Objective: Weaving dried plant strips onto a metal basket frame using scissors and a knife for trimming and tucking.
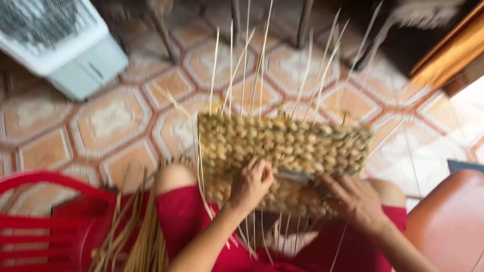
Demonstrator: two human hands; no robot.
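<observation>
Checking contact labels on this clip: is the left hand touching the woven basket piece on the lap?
Touching. The head view shows the left hand with fingers curled onto the woven basket piece, no gap visible despite the blur.

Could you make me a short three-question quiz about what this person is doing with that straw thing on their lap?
1. True or false: both hands touch the woven basket piece.
2. Which lies beside the person's left knee? A) a bundle of loose straw strands B) a metal bucket C) a folded cloth
3. What colour is the plastic chair at the left?

Key:
1. True: the left hand and the right hand both rest on its near edge.
2. A
3. Red
</observation>
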